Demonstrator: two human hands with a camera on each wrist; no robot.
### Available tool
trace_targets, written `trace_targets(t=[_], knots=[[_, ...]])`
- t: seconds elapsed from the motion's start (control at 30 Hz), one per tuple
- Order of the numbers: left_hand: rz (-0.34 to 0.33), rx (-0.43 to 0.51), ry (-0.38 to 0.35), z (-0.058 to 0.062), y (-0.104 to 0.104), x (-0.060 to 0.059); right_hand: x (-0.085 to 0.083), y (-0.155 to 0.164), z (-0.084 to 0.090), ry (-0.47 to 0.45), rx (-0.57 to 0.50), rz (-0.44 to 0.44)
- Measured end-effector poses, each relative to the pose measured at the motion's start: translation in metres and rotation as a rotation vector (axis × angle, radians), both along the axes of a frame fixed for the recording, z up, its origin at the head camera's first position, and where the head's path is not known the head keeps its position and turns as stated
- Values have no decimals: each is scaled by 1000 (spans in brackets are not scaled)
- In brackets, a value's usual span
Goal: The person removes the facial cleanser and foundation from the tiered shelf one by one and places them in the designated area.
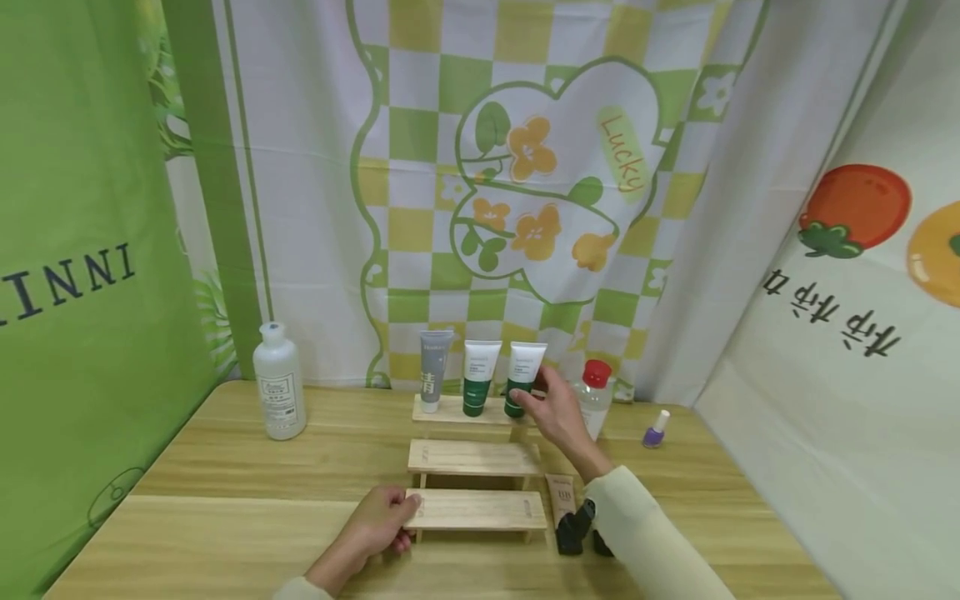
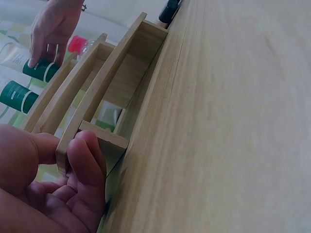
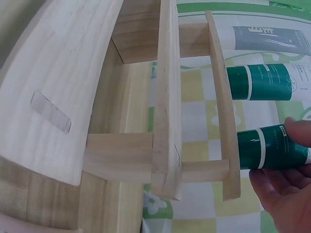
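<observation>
A three-step wooden stand sits on the table. My left hand pinches the left end of its lowest step, thumb on top and fingers beneath, as the left wrist view shows. On the top step, my right hand holds a white-and-green tube by its green lower part, cap down at the right end. A second white-and-green tube stands in the middle of that step. To its left is a grey tube, also upright on its cap.
A white bottle stands at the back left. Behind my right hand is a clear bottle with a red cap. A purple nail polish bottle stands farther right. A beige BB tube with a black cap lies right of the stand.
</observation>
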State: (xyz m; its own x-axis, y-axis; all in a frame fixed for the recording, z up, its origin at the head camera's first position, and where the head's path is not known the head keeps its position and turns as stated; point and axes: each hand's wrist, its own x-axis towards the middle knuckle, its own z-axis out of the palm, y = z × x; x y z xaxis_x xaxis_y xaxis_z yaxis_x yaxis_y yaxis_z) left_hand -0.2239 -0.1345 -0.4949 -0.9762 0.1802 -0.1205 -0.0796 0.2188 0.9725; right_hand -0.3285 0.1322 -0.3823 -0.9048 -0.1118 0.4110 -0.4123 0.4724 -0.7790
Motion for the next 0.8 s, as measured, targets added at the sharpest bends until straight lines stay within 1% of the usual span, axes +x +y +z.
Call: trace_targets(t=[0.2, 0.5, 0.63, 0.8], knots=[[-9, 1, -3, 1, 0, 0, 2, -1, 0, 21, 2, -11], [-2, 0, -1, 1, -1, -1, 1, -4, -4, 35, -24, -27], [-6, 1, 2, 1, 0, 0, 6, -3, -4, 45, -28, -53], [1, -3, 4, 1, 0, 0, 14, -1, -1, 69, -46, -39]])
